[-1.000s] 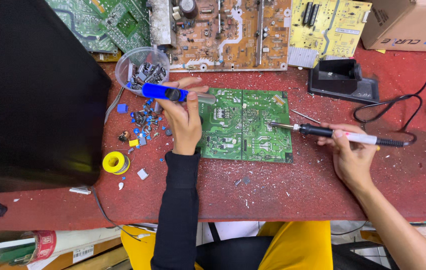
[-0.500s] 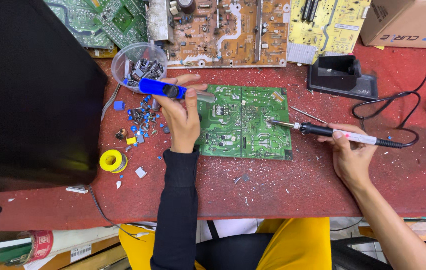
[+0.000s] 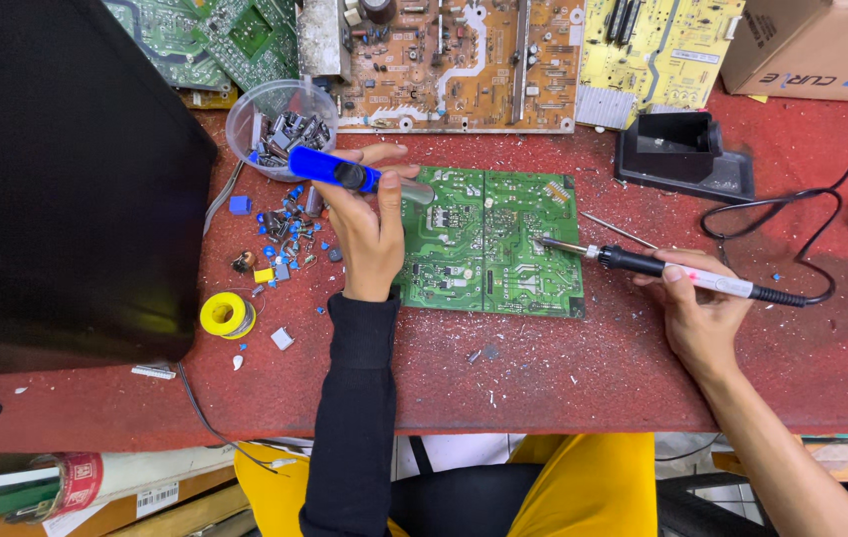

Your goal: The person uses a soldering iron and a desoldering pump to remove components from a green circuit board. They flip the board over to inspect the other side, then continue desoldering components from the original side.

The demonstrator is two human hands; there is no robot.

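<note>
Fingers (image 3: 369,179) of the left hand (image 3: 369,234) wrap a blue desoldering pump (image 3: 332,169), its clear nozzle lying just beyond them over the green circuit board (image 3: 488,244). The right hand (image 3: 702,313) pinches a soldering iron (image 3: 662,267) pen-fashion, its tip touching the board well ahead of its fingers. The board looks stiff, light and fragile, best gripped by its edges. The pump's tip is hard to make out; the tiny parts in the plastic cup (image 3: 280,124) blur together.
</note>
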